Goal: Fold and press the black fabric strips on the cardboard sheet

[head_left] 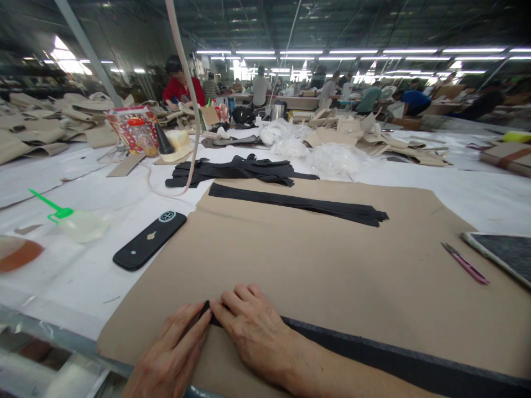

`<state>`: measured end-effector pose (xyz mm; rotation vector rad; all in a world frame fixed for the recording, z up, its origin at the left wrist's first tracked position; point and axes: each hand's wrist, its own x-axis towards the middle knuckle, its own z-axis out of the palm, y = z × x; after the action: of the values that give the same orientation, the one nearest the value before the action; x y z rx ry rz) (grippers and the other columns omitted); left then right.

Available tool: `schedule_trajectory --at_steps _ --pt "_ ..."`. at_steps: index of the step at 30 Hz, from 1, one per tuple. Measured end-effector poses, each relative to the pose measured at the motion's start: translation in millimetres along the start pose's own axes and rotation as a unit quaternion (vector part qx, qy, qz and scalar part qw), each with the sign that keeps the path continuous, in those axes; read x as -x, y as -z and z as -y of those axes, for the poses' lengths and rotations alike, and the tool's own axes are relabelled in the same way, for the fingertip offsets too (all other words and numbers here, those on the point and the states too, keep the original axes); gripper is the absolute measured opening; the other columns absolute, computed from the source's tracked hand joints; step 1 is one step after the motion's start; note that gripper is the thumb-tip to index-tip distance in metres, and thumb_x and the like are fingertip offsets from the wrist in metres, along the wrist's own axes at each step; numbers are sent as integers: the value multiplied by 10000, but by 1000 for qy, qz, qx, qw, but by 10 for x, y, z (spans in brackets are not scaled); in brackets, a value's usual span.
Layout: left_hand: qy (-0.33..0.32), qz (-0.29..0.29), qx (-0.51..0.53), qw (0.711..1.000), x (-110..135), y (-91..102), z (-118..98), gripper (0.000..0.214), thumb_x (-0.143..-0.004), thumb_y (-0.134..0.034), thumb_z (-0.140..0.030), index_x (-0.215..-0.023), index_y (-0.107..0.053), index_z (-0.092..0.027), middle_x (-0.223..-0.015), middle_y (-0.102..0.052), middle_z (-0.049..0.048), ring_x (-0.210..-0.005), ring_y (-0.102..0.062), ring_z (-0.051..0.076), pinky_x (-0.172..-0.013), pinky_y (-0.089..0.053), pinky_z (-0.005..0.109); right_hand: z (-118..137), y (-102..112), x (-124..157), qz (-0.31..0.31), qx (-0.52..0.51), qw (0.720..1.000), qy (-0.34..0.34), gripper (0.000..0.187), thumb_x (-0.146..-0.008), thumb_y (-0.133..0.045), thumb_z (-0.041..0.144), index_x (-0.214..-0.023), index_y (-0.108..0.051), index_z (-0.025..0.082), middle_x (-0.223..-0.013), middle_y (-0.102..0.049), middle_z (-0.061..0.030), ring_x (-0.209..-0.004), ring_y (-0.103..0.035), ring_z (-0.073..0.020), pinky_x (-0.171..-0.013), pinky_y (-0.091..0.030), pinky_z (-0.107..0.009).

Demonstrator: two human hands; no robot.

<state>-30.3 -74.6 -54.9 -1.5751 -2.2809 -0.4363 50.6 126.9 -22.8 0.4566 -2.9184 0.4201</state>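
A long black strip [373, 355] runs along the near side of the brown sheet [290, 260], from between my hands to the lower right. My left hand [176, 345] has its fingers closed on the strip's left end. Right beside it, my right hand [251, 326] pinches the strip with thumb and forefinger, its forearm lying across part of the strip. Farther back on the sheet lies a neat bundle of black strips [298, 204]. Behind that is a looser pile of black strips [236, 171].
Left of the sheet are a black phone [143, 249] and a bottle with a green spout [83, 225]. Pink-handled thread snips [467, 264] lie at right. A pale hose [193, 110] hangs down to the table. Plastic bags [336, 160] and beige pieces are behind; people work farther off.
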Motion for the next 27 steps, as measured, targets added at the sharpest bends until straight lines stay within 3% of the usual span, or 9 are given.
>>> schedule_trajectory --at_steps 5,8,11,14,20,23,27 --pt "10 -22 -15 1000 -13 51 -4 365 -907 -443 -224 -1252 -564 -224 -1262 -572 69 -1146 -571 151 -998 -444 215 16 34 -28 8 -4 1000 -5 378 -871 -478 119 -1241 -437 181 -1011 -537 -42 -897 -427 -218 -786 -366 -389" --pt "-7 -2 -24 1000 -11 48 33 401 -892 -464 -208 -1287 -536 -222 -1324 -547 60 -1199 -536 164 -1038 -408 229 18 54 -22 1 -8 1000 -18 376 -876 -464 119 -1244 -429 188 -1026 -541 -46 -925 -433 -222 -839 -364 -406" --pt "-60 0 -36 998 -33 38 88 412 -880 -466 -188 -1287 -531 -188 -1353 -539 45 -1251 -485 147 -1098 -310 214 -23 100 20 -2 -1 1000 -30 307 -912 -409 115 -1213 -444 165 -1004 -546 -53 -901 -443 -214 -854 -378 -388" --pt "-90 8 -44 995 -60 27 138 391 -875 -469 -192 -1257 -550 -201 -1323 -570 19 -1234 -498 128 -1092 -306 202 -114 153 94 8 12 1000 -20 168 -929 -394 99 -1037 -509 156 -945 -543 -46 -850 -449 -192 -825 -396 -329" --pt "-68 41 -34 996 -53 -12 183 401 -892 -458 -255 -1289 -514 -257 -1271 -609 10 -1162 -564 147 -986 -444 231 -283 175 242 5 41 998 46 85 -944 -458 150 -917 -538 152 -888 -534 -29 -812 -459 -168 -763 -398 -272" --pt "-35 43 -21 998 -86 -13 159 404 -905 -446 -279 -1306 -491 -254 -1225 -629 11 -1137 -575 146 -973 -453 228 -313 167 286 -1 50 997 59 119 -959 -440 160 -912 -549 149 -878 -534 -29 -817 -467 -166 -756 -395 -273" --pt "-45 37 -7 998 -170 5 112 402 -918 -433 -289 -1313 -486 -234 -1192 -635 1 -1115 -571 127 -991 -412 190 -328 174 309 -6 45 998 54 135 -963 -435 167 -911 -557 147 -870 -540 -34 -820 -472 -169 -753 -389 -277"
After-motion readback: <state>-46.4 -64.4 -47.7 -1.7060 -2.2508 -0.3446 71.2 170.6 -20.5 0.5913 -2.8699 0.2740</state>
